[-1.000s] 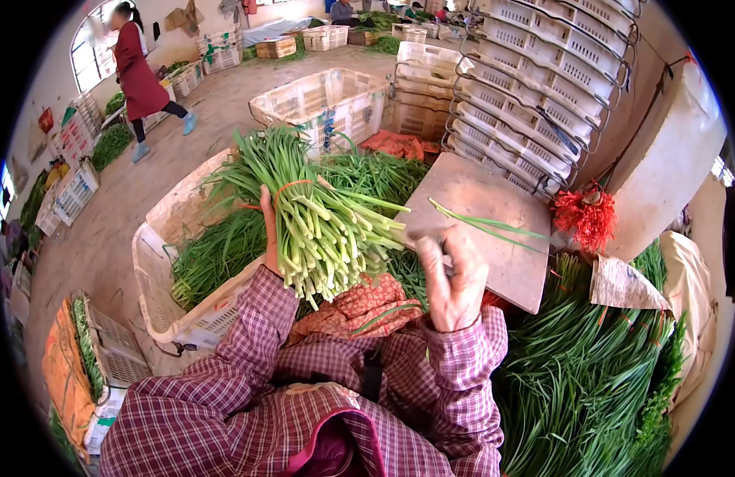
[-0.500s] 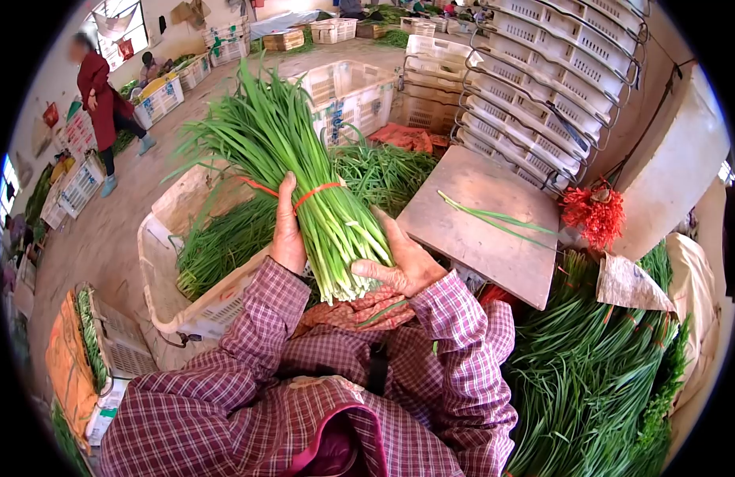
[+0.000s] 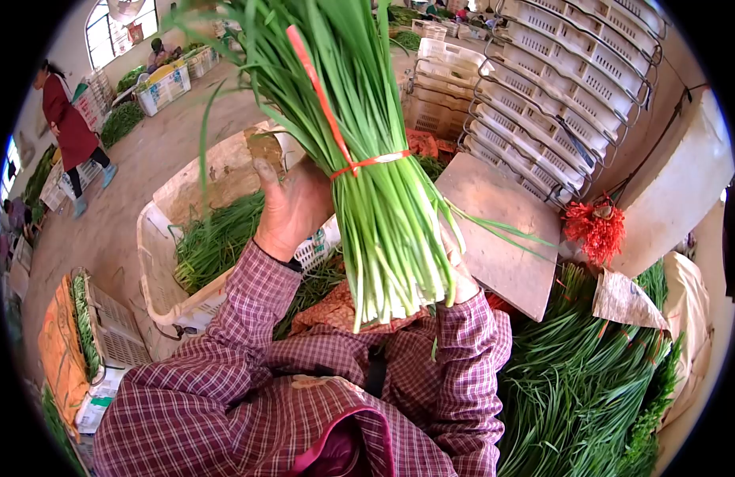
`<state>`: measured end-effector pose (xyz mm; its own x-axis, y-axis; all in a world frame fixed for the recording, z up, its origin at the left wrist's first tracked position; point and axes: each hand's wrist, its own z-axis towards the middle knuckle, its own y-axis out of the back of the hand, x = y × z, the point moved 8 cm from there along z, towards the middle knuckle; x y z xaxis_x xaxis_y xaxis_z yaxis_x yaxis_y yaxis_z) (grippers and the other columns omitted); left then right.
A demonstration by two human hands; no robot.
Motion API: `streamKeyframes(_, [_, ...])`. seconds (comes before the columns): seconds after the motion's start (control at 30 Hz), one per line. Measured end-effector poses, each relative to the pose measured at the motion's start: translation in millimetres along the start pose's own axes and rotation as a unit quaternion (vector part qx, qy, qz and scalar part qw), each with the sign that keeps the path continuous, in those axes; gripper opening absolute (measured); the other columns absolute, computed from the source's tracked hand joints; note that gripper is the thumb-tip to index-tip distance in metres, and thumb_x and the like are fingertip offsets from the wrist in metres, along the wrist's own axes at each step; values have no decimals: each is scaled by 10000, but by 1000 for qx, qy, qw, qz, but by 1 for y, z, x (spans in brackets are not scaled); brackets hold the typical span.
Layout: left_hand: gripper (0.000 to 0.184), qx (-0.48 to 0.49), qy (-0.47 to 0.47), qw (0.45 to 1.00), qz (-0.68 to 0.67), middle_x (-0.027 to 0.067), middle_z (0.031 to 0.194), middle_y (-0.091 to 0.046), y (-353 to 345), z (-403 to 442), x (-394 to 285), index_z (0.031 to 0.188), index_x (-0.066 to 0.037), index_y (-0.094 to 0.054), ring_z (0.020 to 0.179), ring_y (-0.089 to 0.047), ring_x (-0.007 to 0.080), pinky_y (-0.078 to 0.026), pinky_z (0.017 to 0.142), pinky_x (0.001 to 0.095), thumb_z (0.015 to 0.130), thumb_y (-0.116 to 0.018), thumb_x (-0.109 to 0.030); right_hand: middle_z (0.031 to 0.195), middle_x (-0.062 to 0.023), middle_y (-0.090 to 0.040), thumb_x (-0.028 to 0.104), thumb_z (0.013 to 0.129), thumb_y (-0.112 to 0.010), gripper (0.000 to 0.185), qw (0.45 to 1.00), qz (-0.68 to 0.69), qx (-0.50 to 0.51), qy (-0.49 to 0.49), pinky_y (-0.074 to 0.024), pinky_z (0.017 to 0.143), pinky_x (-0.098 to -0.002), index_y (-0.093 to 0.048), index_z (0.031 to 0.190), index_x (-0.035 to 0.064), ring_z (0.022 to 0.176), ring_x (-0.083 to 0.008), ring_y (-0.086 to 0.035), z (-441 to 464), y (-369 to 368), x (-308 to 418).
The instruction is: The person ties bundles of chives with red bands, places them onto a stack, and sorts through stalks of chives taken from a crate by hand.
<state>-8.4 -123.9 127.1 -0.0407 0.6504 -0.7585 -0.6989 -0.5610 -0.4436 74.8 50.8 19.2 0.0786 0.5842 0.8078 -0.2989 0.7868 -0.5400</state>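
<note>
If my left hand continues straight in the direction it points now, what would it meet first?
Most likely the banded green bundle: the left hand seems to be against its edge. The fingertips are hidden, so depth is unclear.

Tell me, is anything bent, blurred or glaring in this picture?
In the head view, black corners frame a rounded image, and the crate stack looks tilted, probably lens distortion; also in the head view, the green bundle has blurred upper-left leaves, perhaps from motion, and the far window is glaringly bright.
</note>
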Motion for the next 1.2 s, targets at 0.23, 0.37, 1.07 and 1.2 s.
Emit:
streamKeyframes(0.23, [1131,14,3,991,-134,231,1365,-425,-10,5,36,1455,-49,-235,1250,-456,379,-459,968,536,700,-316,-887,1377,-161,-468,338,890,-632,689,995,-35,-77,-44,-401,1029,-364,-328,1446,67,1206,-244,-508,1,72,-116])
streamKeyframes(0.37, [1075,-70,23,987,-140,228,1291,-488,13,-6,49,1417,-14,-300,1157,-539,354,-512,909,499,741,-375,-846,1371,-163,-473,375,902,-607,659,977,-195,-89,-5,-419,1009,-364,-360,1433,71,1173,-243,-533,-17,70,-77])
streamKeyframes(1.07, [647,-122,85,988,-29,115,1299,-524,31,-22,75,1335,8,-404,1161,-522,241,-401,1027,400,859,-625,-369,1181,-254,-491,670,554,-746,1249,738,-639,-187,109,-398,920,-502,-182,1458,19,1061,-418,-508,-18,-68,23])
streamKeyframes(1.2, [665,-39,115,992,-44,119,1353,-473,-14,-14,82,1363,6,-380,1218,-480,247,-363,1069,402,858,-631,-347,1227,-267,-460,517,530,-830,1295,726,-617,-253,171,-383,946,-492,-99,1469,4,1098,-443,-480,-33,-74,62])
